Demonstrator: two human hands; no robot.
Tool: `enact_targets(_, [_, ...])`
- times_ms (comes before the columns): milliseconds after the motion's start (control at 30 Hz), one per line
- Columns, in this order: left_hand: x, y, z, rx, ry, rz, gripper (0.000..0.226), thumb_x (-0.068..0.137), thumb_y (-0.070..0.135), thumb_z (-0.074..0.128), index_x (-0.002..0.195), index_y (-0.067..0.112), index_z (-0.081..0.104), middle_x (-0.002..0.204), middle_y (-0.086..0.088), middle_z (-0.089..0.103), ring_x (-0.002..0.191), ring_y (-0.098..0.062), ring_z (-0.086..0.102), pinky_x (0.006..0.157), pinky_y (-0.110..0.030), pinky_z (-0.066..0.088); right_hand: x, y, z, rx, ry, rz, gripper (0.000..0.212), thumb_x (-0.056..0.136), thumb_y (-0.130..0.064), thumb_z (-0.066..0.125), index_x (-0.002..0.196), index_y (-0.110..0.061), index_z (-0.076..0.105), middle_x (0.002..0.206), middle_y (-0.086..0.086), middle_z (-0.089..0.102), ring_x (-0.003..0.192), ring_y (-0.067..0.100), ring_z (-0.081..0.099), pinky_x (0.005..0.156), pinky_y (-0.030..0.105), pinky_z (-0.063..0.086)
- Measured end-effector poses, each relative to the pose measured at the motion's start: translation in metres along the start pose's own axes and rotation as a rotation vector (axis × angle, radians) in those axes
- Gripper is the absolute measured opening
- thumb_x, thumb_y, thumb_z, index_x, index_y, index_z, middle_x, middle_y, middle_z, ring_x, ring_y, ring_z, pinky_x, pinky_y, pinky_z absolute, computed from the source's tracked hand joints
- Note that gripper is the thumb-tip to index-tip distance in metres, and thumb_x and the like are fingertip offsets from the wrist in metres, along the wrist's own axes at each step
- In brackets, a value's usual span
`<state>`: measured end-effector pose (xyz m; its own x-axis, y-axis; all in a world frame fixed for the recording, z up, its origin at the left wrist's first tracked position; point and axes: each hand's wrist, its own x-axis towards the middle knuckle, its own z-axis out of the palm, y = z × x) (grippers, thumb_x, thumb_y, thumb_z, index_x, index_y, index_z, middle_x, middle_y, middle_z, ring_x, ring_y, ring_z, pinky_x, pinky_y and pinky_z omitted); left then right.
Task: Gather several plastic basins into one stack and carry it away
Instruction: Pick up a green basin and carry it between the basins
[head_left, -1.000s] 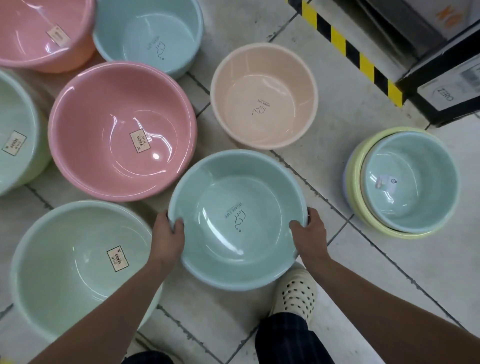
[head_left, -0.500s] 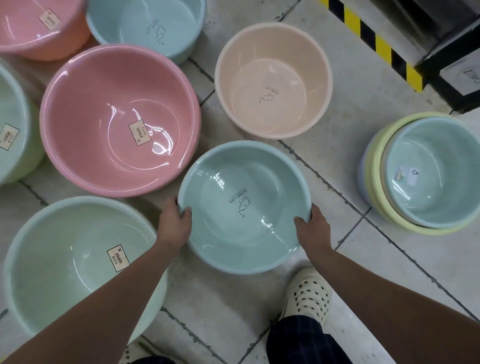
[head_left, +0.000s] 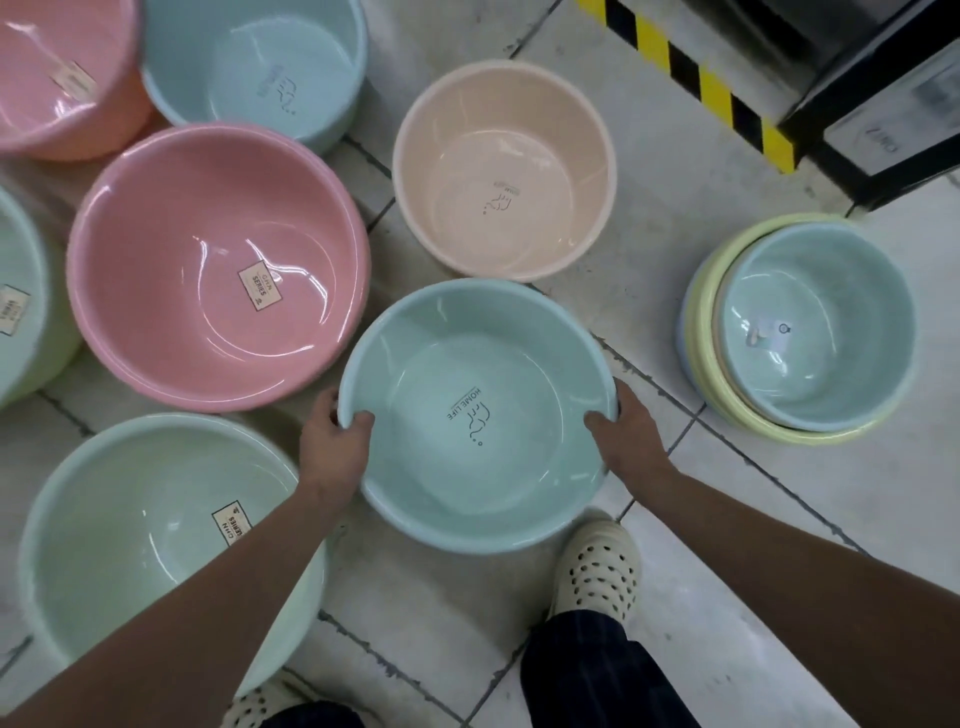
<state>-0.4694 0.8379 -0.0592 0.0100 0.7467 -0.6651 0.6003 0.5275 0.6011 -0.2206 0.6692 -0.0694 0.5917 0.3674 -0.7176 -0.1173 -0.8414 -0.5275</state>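
Observation:
I hold a teal basin (head_left: 467, 364) printed "HOME LIFE" by its rim, above the tiled floor. My left hand (head_left: 335, 447) grips the rim's left side and my right hand (head_left: 623, 441) grips its right side. To the right stands a stack (head_left: 727, 400) of basins, a teal one nested in a yellow one. A beige basin (head_left: 504, 166) sits just beyond the held one. A large pink basin (head_left: 208, 260) lies to the left, and a pale green one (head_left: 130, 519) at the lower left, partly under my left forearm.
More basins crowd the top left: a blue one (head_left: 249, 62), a pink one (head_left: 52, 78) and a green one (head_left: 21, 312) at the left edge. A yellow-black striped floor edge (head_left: 701, 83) and a dark shelf base (head_left: 883, 119) stand at top right. My foot (head_left: 597, 566) is below the held basin.
The teal basin has stayed in both hands and drifted slightly away from me, toward the beige basin. The view has shifted a little.

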Motion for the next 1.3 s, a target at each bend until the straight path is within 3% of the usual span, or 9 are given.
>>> enact_targets(133, [-0.042, 0.049, -0.005, -0.095, -0.036, 0.037, 0.050, 0.090, 0.006, 0.051, 0.129, 0.036, 0.059, 0.106, 0.014, 0.070, 0.093, -0.010, 0.067, 0.077, -0.028, 0.052, -0.026, -0.036, -0.053, 0.051, 0.034, -0.049, 0.049, 0.085, -0.011, 0.057, 0.129, -0.031, 0.055, 0.108, -0.008, 0.066, 0.097, 0.017, 0.064, 0.081, 0.032, 0.052])
enact_targets(267, [-0.089, 0.123, -0.016, -0.109, -0.071, 0.071, 0.053, 0.091, 0.004, 0.050, 0.134, 0.034, 0.055, 0.113, 0.011, 0.069, 0.098, -0.010, 0.066, 0.075, -0.024, 0.052, -0.057, -0.088, -0.113, 0.097, 0.041, -0.086, 0.045, 0.085, -0.009, 0.058, 0.111, -0.045, 0.058, 0.097, -0.017, 0.067, 0.090, 0.010, 0.066, 0.078, 0.029, 0.051])
enact_targets(400, [-0.133, 0.202, -0.027, -0.069, -0.053, 0.095, 0.055, 0.087, 0.006, 0.050, 0.132, 0.036, 0.056, 0.112, 0.007, 0.070, 0.100, -0.018, 0.067, 0.085, -0.035, 0.055, -0.089, -0.143, -0.174, 0.107, 0.040, -0.095, 0.049, 0.088, -0.011, 0.057, 0.133, -0.030, 0.055, 0.107, -0.007, 0.066, 0.097, 0.019, 0.064, 0.088, 0.037, 0.053])
enact_targets(633, [-0.168, 0.309, -0.033, -0.046, -0.059, 0.178, 0.055, 0.084, 0.004, 0.051, 0.129, 0.035, 0.059, 0.102, 0.011, 0.071, 0.090, -0.012, 0.067, 0.079, -0.028, 0.053, -0.113, -0.210, -0.248, 0.121, 0.006, -0.055, 0.048, 0.086, -0.013, 0.060, 0.130, -0.032, 0.056, 0.102, -0.016, 0.067, 0.099, 0.019, 0.067, 0.091, 0.045, 0.055])
enact_targets(733, [-0.163, 0.338, -0.041, -0.008, -0.074, 0.210, 0.052, 0.084, 0.003, 0.052, 0.124, 0.036, 0.059, 0.100, 0.012, 0.069, 0.088, -0.010, 0.066, 0.077, -0.025, 0.052, -0.115, -0.233, -0.258, 0.147, -0.003, -0.061, 0.042, 0.088, -0.010, 0.062, 0.121, -0.035, 0.057, 0.100, -0.017, 0.068, 0.091, 0.010, 0.067, 0.085, 0.038, 0.056])
enact_targets(867, [-0.136, 0.369, -0.047, 0.104, -0.092, 0.255, 0.040, 0.086, 0.004, 0.052, 0.117, 0.028, 0.059, 0.093, 0.014, 0.064, 0.083, -0.012, 0.062, 0.070, -0.027, 0.051, -0.106, -0.262, -0.255, 0.162, 0.014, -0.059, 0.042, 0.090, -0.008, 0.062, 0.126, -0.027, 0.055, 0.099, -0.012, 0.067, 0.084, 0.004, 0.067, 0.060, 0.015, 0.051])
enact_targets(1067, [-0.073, 0.389, -0.042, 0.187, -0.089, 0.232, 0.019, 0.087, 0.004, 0.052, 0.099, 0.018, 0.057, 0.081, 0.003, 0.063, 0.072, -0.016, 0.059, 0.057, -0.024, 0.043, -0.054, -0.298, -0.235, 0.006, -0.025, -0.044, 0.056, 0.086, -0.011, 0.066, 0.138, -0.025, 0.049, 0.114, -0.001, 0.065, 0.105, 0.028, 0.064, 0.090, 0.047, 0.054])
enact_targets(1200, [-0.017, 0.378, -0.029, 0.214, -0.090, 0.226, 0.024, 0.088, 0.006, 0.052, 0.111, 0.011, 0.057, 0.095, -0.006, 0.063, 0.081, -0.022, 0.060, 0.061, -0.027, 0.043, -0.002, -0.308, -0.208, -0.095, 0.009, -0.014, 0.045, 0.086, -0.016, 0.067, 0.130, -0.015, 0.054, 0.115, 0.006, 0.064, 0.107, 0.031, 0.062, 0.090, 0.047, 0.053])
enact_targets(1300, [0.029, 0.357, -0.015, 0.219, -0.105, 0.153, 0.034, 0.088, 0.007, 0.055, 0.122, 0.009, 0.054, 0.106, -0.008, 0.064, 0.094, -0.028, 0.061, 0.077, -0.035, 0.049, 0.036, -0.308, -0.188, -0.128, 0.005, 0.000, 0.046, 0.086, -0.016, 0.066, 0.130, -0.014, 0.055, 0.121, 0.009, 0.064, 0.108, 0.031, 0.062, 0.089, 0.042, 0.052])
